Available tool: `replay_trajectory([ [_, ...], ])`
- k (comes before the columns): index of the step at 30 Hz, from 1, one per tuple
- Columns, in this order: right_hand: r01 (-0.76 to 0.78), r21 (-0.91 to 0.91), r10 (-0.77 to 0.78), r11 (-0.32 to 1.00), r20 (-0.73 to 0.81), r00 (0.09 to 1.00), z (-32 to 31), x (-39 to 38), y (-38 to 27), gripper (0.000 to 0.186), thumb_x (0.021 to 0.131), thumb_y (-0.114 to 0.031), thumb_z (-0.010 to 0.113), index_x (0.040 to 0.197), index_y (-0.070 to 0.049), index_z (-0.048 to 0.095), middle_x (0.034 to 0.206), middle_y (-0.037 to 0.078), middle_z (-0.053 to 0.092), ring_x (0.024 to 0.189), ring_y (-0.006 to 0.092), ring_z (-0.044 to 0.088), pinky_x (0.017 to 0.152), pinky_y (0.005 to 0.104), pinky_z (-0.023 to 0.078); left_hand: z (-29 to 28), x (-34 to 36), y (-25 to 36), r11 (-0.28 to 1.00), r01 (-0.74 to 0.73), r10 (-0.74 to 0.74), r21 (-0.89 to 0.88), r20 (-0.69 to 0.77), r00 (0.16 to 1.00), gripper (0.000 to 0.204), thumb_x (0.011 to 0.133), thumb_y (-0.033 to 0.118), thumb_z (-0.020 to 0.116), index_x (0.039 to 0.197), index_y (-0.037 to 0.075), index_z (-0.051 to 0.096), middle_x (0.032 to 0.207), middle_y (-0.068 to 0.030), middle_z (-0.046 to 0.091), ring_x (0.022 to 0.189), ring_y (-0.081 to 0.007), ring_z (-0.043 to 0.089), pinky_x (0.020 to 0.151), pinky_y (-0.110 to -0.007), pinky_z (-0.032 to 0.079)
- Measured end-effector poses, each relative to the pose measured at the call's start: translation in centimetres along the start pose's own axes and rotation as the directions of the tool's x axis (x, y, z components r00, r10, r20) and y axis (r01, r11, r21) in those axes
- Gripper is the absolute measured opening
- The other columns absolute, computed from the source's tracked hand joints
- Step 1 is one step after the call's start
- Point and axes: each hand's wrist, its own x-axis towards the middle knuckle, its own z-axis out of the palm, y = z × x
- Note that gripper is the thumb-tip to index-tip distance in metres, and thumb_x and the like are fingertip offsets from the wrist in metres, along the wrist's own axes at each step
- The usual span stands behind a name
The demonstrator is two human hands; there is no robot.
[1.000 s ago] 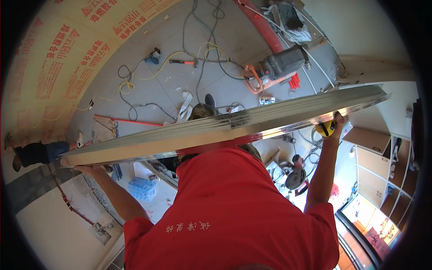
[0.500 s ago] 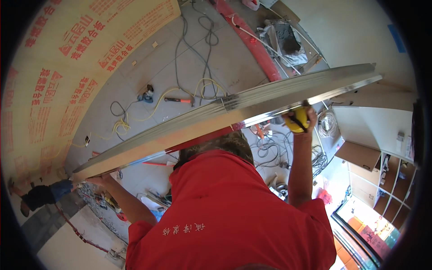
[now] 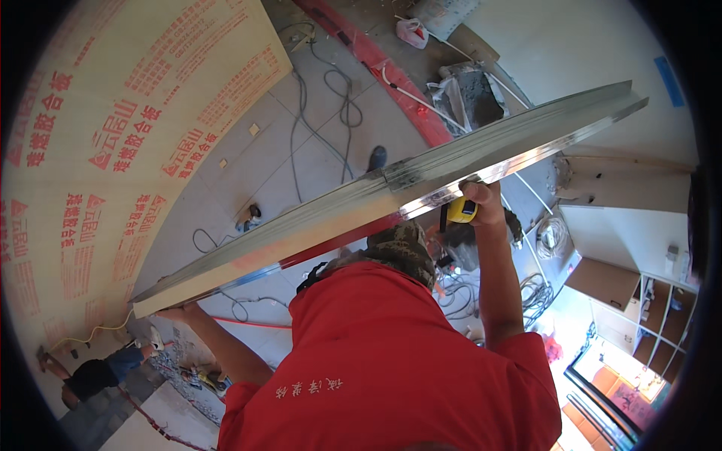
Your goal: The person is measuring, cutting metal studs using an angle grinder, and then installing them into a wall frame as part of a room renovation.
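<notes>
Long silvery metal channel (image 3: 391, 188) across frame centre; right hand (image 3: 481, 203) gripping it w/ yellow tape measure (image 3: 460, 210), left hand (image 3: 174, 312) closed under lower-left end.

The left hand (image 3: 174, 312) at eight o'clock is mostly hidden under the long metal channel (image 3: 391, 188), so its grip cannot be read. At three o'clock the right hand (image 3: 481, 204) covers most of a yellow tool (image 3: 460, 210), its kind unclear, and the red shirt (image 3: 391, 361) runs off the lower edge

One long metal channel (image 3: 391, 188), one yellow tape measure (image 3: 460, 210), one printed plywood sheet (image 3: 128, 143), one red pipe (image 3: 383, 68).
</notes>
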Motion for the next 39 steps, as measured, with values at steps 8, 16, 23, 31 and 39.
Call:
replay_trajectory([
  [8, -0.085, -0.127, 0.09, 0.988, 0.041, 0.995, -10.7, 28.6, -4.0, 0.056, 0.062, -0.023, 0.083, 0.108, -0.002, 0.06, 0.087, 0.004, 0.063, 0.075, 0.0146, 0.06, 0.063, 0.0282, 0.048, 23.3, 1.0, -17.8, 0.996, -0.045, 0.041, 0.08, 0.049, 0.998, 0.064, 0.09, 0.06, 0.048, 0.13, 0.01, 0.053, 0.115, -0.0149, 0.064, 0.096, -0.0337, 0.066, 0.084, -0.051, 0.056],
  [16, -0.117, 0.085, 0.119, 0.99, -0.026, 0.993, -15.8, 48.7, -10.2, 0.062, 0.063, -0.022, 0.083, 0.114, 0.0, 0.057, 0.091, 0.008, 0.065, 0.076, 0.0176, 0.062, 0.067, 0.0307, 0.05, 42.3, 0.4, -28.7, 0.983, -0.066, 0.053, 0.173, 0.082, 0.995, 0.064, 0.091, 0.057, 0.051, 0.135, 0.011, 0.047, 0.122, -0.0136, 0.059, 0.097, -0.0308, 0.065, 0.079, -0.049, 0.058],
  [23, -0.271, 0.19, 0.245, 0.944, 0.146, 0.958, -10.9, 60.8, -14.4, 0.062, 0.064, -0.021, 0.081, 0.117, 0.0, 0.057, 0.103, 0.009, 0.065, 0.089, 0.0211, 0.063, 0.076, 0.0326, 0.051, 54.9, 0.7, -33.9, 0.999, -0.021, 0.019, 0.024, 0.072, 0.997, 0.063, 0.091, 0.054, 0.049, 0.132, 0.007, 0.048, 0.113, -0.0144, 0.064, 0.098, -0.0319, 0.065, 0.08, -0.048, 0.058],
  [31, -0.045, 0.055, 0.03, 0.997, 0.24, 0.97, -4.8, 72.6, -14.9, 0.091, 0.058, -0.024, 0.088, 0.136, -0.006, 0.043, 0.128, 0.012, 0.055, 0.117, 0.027, 0.055, 0.1, 0.04, 0.044, 59.3, 11.0, -36.9, 0.994, -0.083, 0.096, -0.073, 0.192, 0.977, 0.056, 0.095, 0.043, 0.042, 0.137, 0.007, 0.046, 0.133, -0.0182, 0.053, 0.114, -0.0371, 0.057, 0.095, -0.055, 0.05],
  [39, -0.094, -0.266, 0.171, 0.959, 0.284, 0.943, -0.4, 79.5, -14.8, 0.052, 0.063, -0.019, 0.083, 0.106, 0.002, 0.063, 0.093, 0.009, 0.068, 0.08, 0.0199, 0.064, 0.067, 0.0326, 0.052, 63.5, 17.6, -35.7, 0.988, -0.154, 0.152, 0.015, 0.071, 0.986, 0.058, 0.096, 0.048, 0.041, 0.134, 0.005, 0.048, 0.13, -0.0193, 0.055, 0.112, -0.0378, 0.058, 0.093, -0.057, 0.051],
])
